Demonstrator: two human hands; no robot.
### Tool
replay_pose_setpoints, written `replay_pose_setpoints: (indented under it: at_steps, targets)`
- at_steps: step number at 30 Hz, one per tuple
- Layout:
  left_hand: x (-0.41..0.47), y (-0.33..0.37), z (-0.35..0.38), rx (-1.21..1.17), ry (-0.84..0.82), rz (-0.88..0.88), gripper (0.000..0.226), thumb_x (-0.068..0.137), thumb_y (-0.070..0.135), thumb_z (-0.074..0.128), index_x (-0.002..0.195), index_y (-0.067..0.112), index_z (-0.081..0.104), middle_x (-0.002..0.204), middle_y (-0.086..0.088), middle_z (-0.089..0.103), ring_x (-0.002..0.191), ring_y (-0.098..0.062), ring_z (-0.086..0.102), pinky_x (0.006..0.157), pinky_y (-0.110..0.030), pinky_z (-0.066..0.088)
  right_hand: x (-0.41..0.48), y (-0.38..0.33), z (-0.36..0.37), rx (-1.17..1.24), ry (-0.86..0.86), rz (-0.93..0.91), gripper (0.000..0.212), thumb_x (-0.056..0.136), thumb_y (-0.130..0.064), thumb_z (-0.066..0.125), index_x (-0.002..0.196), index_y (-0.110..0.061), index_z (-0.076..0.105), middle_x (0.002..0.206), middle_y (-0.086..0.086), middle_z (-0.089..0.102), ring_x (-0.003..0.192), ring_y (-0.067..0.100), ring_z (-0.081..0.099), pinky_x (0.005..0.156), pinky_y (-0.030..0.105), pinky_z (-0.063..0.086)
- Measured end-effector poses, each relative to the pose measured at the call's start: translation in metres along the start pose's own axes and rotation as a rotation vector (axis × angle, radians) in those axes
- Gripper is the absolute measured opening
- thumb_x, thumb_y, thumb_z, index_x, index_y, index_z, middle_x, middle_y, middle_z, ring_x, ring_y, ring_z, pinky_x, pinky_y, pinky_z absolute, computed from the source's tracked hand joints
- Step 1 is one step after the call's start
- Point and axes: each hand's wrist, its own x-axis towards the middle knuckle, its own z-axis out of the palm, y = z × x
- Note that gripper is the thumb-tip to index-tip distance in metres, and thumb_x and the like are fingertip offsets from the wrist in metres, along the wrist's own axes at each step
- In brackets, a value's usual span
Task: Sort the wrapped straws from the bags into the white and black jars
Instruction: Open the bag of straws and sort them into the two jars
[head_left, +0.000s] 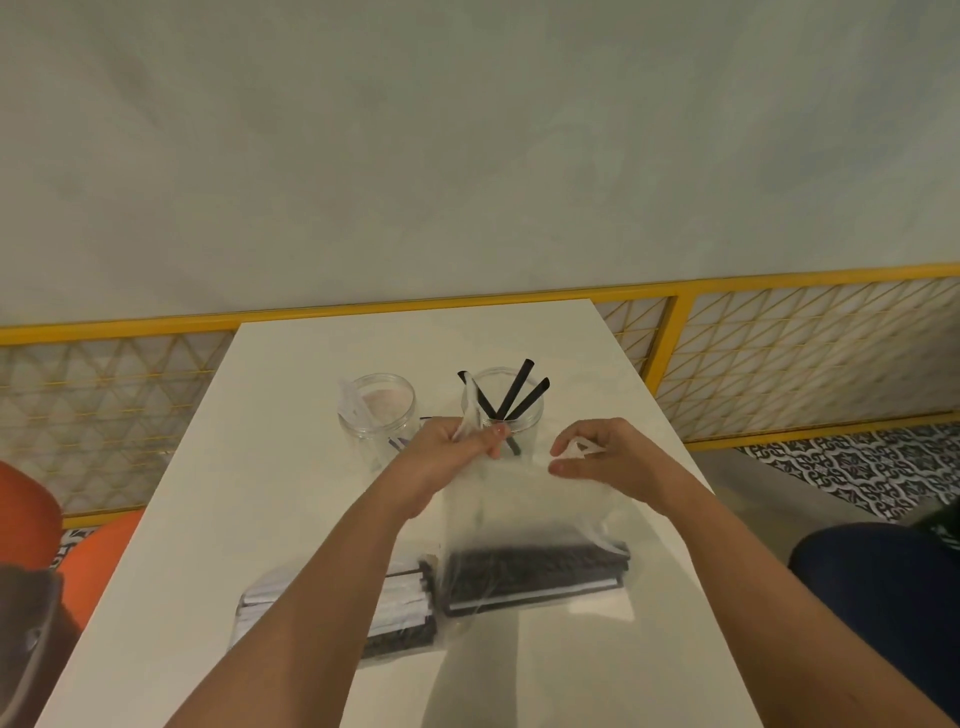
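Observation:
A clear plastic bag (524, 514) stands on the white table (291, 493), with a stack of black wrapped straws (535, 577) at its bottom. My left hand (452, 452) grips the bag's left handle, my right hand (602, 452) pinches its right handle, and the bag's mouth is stretched between them. A second bag (400, 608) holding white and black wrapped straws lies under my left forearm. Beyond my hands stand two clear jars. The left jar (379, 410) holds a white wrapped straw. The right jar (504, 400) holds three black straws.
The table runs away from me to a grey wall and a yellow-framed lattice panel (779, 358). An orange seat (78, 551) is at the left. A knee in dark cloth (872, 577) shows at the right, above patterned floor tiles.

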Motion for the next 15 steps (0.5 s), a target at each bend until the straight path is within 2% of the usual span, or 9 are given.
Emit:
replay_pose_setpoints:
  at_steps: [1, 3, 4, 6, 7, 9, 12, 13, 15]
  targets:
    - [0.000, 0.000, -0.003, 0.103, 0.025, -0.001, 0.037, 0.084, 0.038, 0.065, 0.053, 0.019, 0.060, 0.068, -0.002, 0.059, 0.074, -0.018, 0.050, 0.073, -0.029, 0.036, 0.000, -0.001, 0.000, -0.076, -0.020, 0.006, 0.008, 0.079, -0.028, 0.071, 0.083, -0.030, 0.064, 0.099, 0.008, 0.069, 0.091, 0.030, 0.059, 0.080, 0.027, 0.050]
    - [-0.001, 0.002, -0.006, 0.246, 0.059, 0.010, 0.045, 0.080, 0.048, 0.067, 0.047, 0.020, 0.057, 0.069, -0.012, 0.054, 0.071, -0.020, 0.046, 0.068, -0.029, 0.033, 0.000, 0.000, -0.001, -0.097, -0.031, 0.016, 0.013, 0.080, -0.030, 0.069, 0.092, -0.026, 0.067, 0.101, 0.000, 0.068, 0.091, 0.022, 0.060, 0.075, 0.015, 0.045]
    - [-0.002, 0.003, -0.006, 0.270, 0.066, 0.019, 0.050, 0.079, 0.055, 0.063, 0.045, 0.020, 0.056, 0.069, -0.014, 0.053, 0.070, -0.020, 0.046, 0.066, -0.029, 0.033, 0.000, 0.001, -0.001, -0.088, -0.023, 0.025, 0.017, 0.081, -0.029, 0.068, 0.096, -0.022, 0.070, 0.095, -0.004, 0.067, 0.087, 0.016, 0.060, 0.071, 0.011, 0.042]
    - [-0.006, 0.008, -0.006, 0.256, 0.067, 0.015, 0.059, 0.085, 0.062, 0.050, 0.046, 0.017, 0.053, 0.069, -0.009, 0.052, 0.070, -0.017, 0.050, 0.068, -0.023, 0.035, 0.001, 0.004, -0.001, -0.112, 0.033, 0.065, 0.021, 0.084, -0.027, 0.065, 0.095, -0.010, 0.072, 0.079, -0.007, 0.063, 0.072, 0.009, 0.054, 0.063, 0.013, 0.039]
    - [-0.008, 0.011, -0.006, 0.243, 0.060, -0.007, 0.061, 0.091, 0.057, 0.044, 0.049, 0.014, 0.051, 0.067, -0.003, 0.051, 0.070, -0.013, 0.050, 0.070, -0.019, 0.035, 0.002, 0.006, -0.002, -0.134, 0.072, 0.089, 0.021, 0.087, -0.026, 0.063, 0.094, -0.007, 0.071, 0.077, -0.004, 0.060, 0.070, 0.010, 0.052, 0.061, 0.015, 0.037]
    - [-0.010, 0.011, -0.006, 0.212, 0.013, -0.056, 0.052, 0.096, 0.047, 0.040, 0.055, 0.015, 0.049, 0.062, 0.005, 0.048, 0.073, -0.005, 0.051, 0.075, -0.017, 0.034, 0.006, 0.010, -0.001, -0.170, 0.158, 0.114, 0.017, 0.091, -0.023, 0.057, 0.093, -0.010, 0.067, 0.084, 0.000, 0.057, 0.077, 0.015, 0.050, 0.061, 0.017, 0.034]
    - [-0.011, 0.009, -0.004, 0.243, -0.055, -0.141, 0.034, 0.092, 0.040, 0.054, 0.060, 0.027, 0.052, 0.049, 0.007, 0.047, 0.057, -0.005, 0.047, 0.067, -0.022, 0.034, 0.009, 0.014, -0.001, -0.243, 0.235, 0.124, 0.014, 0.094, -0.015, 0.051, 0.102, -0.009, 0.060, 0.098, 0.006, 0.058, 0.086, 0.018, 0.050, 0.070, 0.022, 0.036]
    - [-0.009, 0.006, -0.002, 0.263, -0.017, -0.161, 0.033, 0.088, 0.040, 0.060, 0.059, 0.025, 0.054, 0.051, 0.006, 0.049, 0.056, -0.008, 0.047, 0.064, -0.023, 0.035, 0.011, 0.014, 0.001, -0.172, 0.258, 0.162, 0.013, 0.095, -0.012, 0.049, 0.104, -0.008, 0.058, 0.100, 0.009, 0.059, 0.084, 0.020, 0.053, 0.070, 0.024, 0.040]
    - [-0.004, -0.001, 0.002, 0.377, 0.108, -0.168, 0.031, 0.080, 0.032, 0.070, 0.058, 0.016, 0.055, 0.059, 0.002, 0.054, 0.059, -0.014, 0.051, 0.059, -0.023, 0.038, 0.011, 0.011, 0.005, 0.166, 0.302, 0.281, 0.010, 0.096, -0.008, 0.046, 0.099, -0.008, 0.055, 0.089, 0.012, 0.063, 0.075, 0.023, 0.059, 0.071, 0.029, 0.048]
